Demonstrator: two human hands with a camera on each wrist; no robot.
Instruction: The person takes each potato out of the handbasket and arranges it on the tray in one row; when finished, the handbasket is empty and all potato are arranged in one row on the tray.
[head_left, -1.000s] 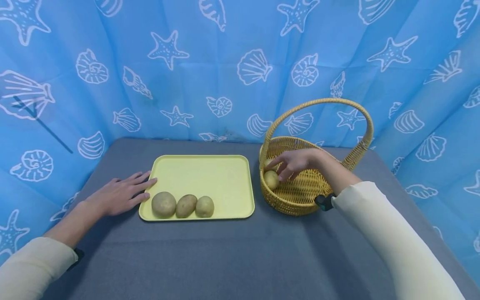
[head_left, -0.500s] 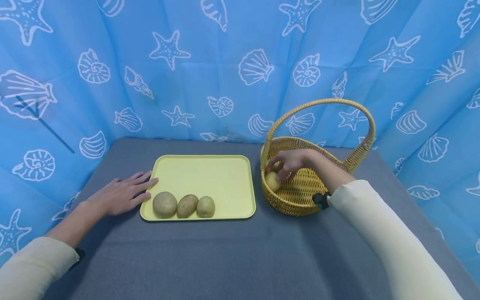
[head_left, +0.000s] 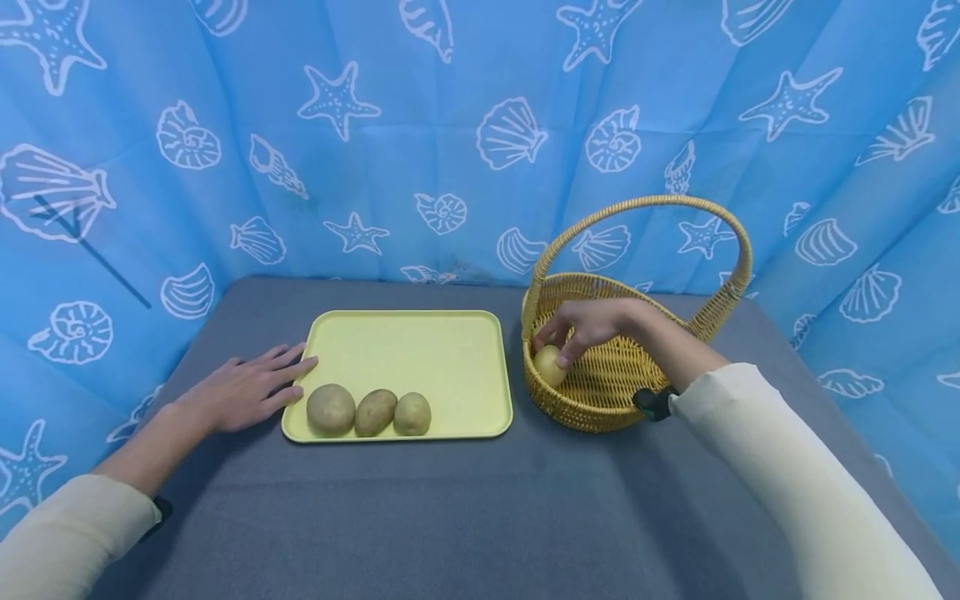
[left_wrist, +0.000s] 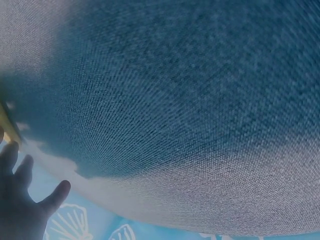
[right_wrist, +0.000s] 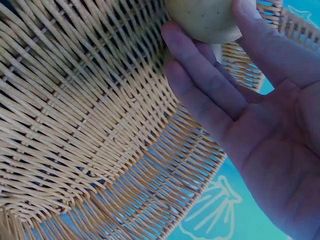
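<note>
A pale yellow potato (head_left: pixel 551 366) lies at the left side inside the wicker basket (head_left: pixel 600 417). My right hand (head_left: pixel 592 325) reaches into the basket and grips it between thumb and fingers. The right wrist view shows the potato (right_wrist: pixel 205 19) between the thumb and the fingertips, close to the woven wall. My left hand (head_left: pixel 243 389), fingers spread, rests at the left rim of the yellow tray (head_left: pixel 420 350). Along the tray's front edge sit a large round potato (head_left: pixel 331 409), an oval potato (head_left: pixel 376 412) and a smaller potato (head_left: pixel 412 414).
Over the basket arches a tall woven handle (head_left: pixel 645 202), with the right forearm passing at its near side. A dark grey cloth (head_left: pixel 465 517) covers the table. Behind it hangs a blue curtain (head_left: pixel 420 100) printed with shells and starfish.
My right fingers have closed round the pale potato in the basket, which has shifted slightly to the right. The left hand has kept its place at the tray.
</note>
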